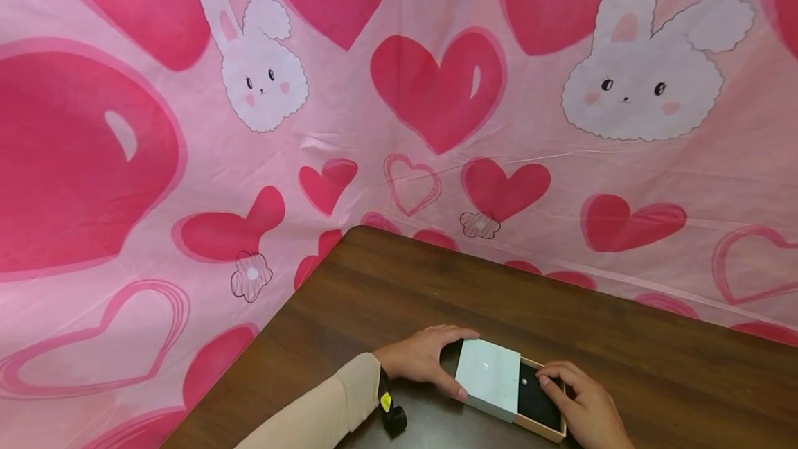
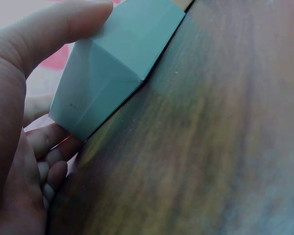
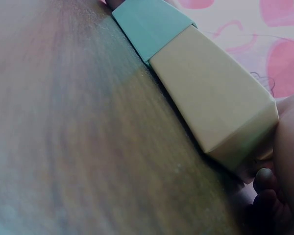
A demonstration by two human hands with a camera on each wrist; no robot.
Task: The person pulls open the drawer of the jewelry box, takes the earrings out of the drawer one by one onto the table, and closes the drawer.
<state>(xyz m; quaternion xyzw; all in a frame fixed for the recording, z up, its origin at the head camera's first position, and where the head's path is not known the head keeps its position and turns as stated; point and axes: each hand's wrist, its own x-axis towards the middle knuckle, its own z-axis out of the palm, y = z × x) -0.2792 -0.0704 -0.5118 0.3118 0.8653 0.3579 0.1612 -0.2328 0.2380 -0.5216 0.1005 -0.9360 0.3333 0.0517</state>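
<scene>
A pale green sleeve (image 1: 489,369) lies on the table (image 1: 386,289), well in from the left edge and apart from the far edge. A tan tray (image 1: 541,427) with a black insert (image 1: 537,404) juts from its right end. The left hand (image 1: 419,357) grips the sleeve's left end between spread thumb and fingers. The right hand (image 1: 589,404) bends its fingers at the tray's outer end; whether they pinch, I cannot tell. Wood surface stretches to the far corner, where patterned cloth (image 1: 411,137) hangs behind.
</scene>
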